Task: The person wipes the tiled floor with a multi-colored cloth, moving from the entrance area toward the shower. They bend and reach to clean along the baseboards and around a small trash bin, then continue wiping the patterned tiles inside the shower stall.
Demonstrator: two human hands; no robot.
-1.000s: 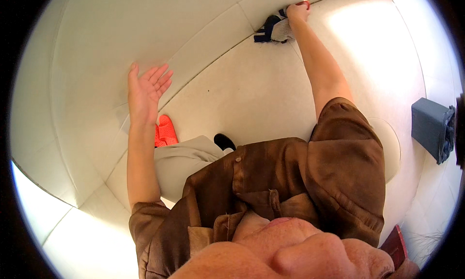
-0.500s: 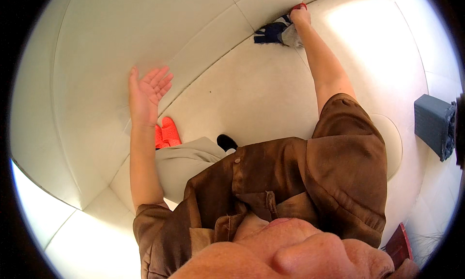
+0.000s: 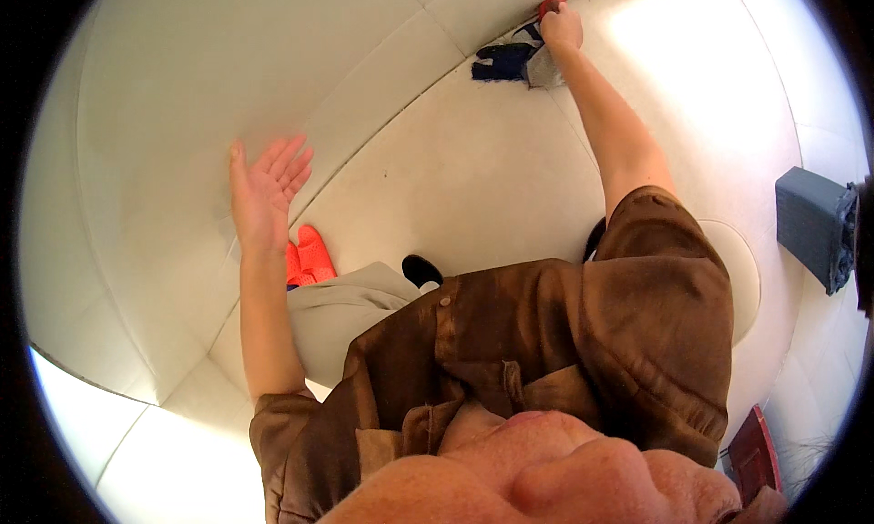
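Observation:
My right hand (image 3: 562,28) reaches to the far end of the floor, its fingers closed round a red object (image 3: 550,8) whose kind I cannot make out. Just below that hand, a dark blue and grey cloth (image 3: 505,61) lies bunched at the foot of the pale wall. Whether the red object is joined to the cloth does not show. On the left, my left hand (image 3: 262,192) is raised beside the wall (image 3: 173,178), palm in view and fingers spread, holding nothing. I cannot tell whether its back touches the wall.
Bright orange-red slippers (image 3: 309,255) stand by the wall below my left hand. A black shoe (image 3: 422,270) shows on the pale floor (image 3: 455,178). To the right are a grey bin (image 3: 813,225) with a dark liner and a dark red object (image 3: 754,453).
My right hand and the red object have shifted slightly up and left. My left hand has moved a little left and down, still spread. The view has shifted slightly.

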